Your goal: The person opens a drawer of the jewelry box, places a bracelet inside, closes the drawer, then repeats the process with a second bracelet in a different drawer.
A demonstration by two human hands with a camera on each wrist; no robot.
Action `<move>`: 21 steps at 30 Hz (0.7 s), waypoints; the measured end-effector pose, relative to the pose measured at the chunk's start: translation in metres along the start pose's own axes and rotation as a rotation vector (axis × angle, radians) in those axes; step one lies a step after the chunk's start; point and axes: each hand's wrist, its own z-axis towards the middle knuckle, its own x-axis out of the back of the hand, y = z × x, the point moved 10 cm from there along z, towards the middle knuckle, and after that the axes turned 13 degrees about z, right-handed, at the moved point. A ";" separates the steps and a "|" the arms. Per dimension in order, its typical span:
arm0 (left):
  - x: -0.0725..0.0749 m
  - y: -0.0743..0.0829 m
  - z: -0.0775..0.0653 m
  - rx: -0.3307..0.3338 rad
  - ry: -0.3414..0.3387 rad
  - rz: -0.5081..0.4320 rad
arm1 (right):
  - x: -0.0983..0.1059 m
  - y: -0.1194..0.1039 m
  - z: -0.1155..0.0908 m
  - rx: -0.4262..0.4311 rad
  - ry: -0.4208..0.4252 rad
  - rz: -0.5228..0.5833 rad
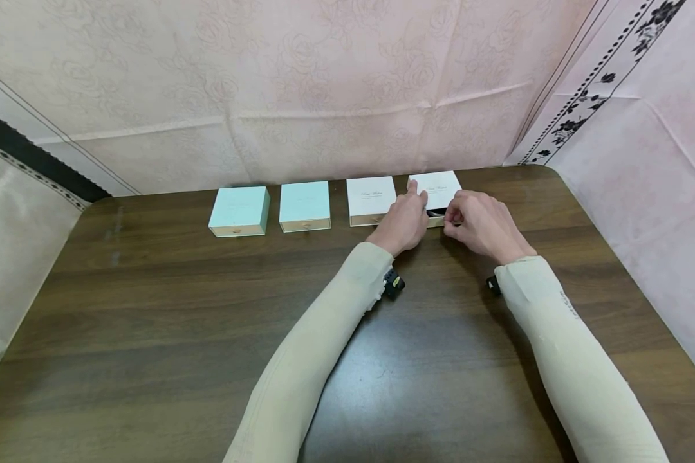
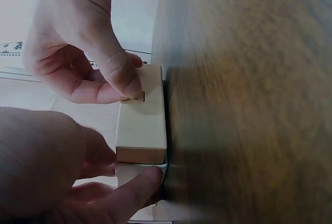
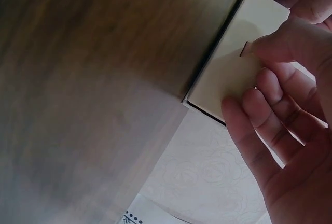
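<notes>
A white drawer box (image 1: 440,182) with small print on its lid stands at the right end of a row. Its cream drawer (image 1: 435,222) is pulled partly out toward me, and a dark inside shows behind its front. My right hand (image 1: 483,222) pinches the small pull tab (image 2: 143,96) on the drawer front between thumb and fingers. From the left side, my left hand (image 1: 405,222) holds the box's outer sleeve (image 2: 132,171), one finger stretched along its top edge. What lies inside the drawer is mostly hidden by the lid and the right hand.
To the left along the table's back edge stand a second white box (image 1: 370,193) and two mint boxes, one in the middle (image 1: 304,200) and one farther left (image 1: 239,204). Patterned cloth (image 1: 324,77) hangs behind the wooden table (image 1: 179,334).
</notes>
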 end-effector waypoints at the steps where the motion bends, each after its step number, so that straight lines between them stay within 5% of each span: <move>1: 0.000 0.000 0.000 0.002 0.003 -0.011 | 0.000 0.000 0.000 -0.001 0.000 0.001; 21: 0.001 0.000 -0.002 -0.020 0.024 -0.030 | 0.000 0.002 0.004 -0.002 -0.002 0.011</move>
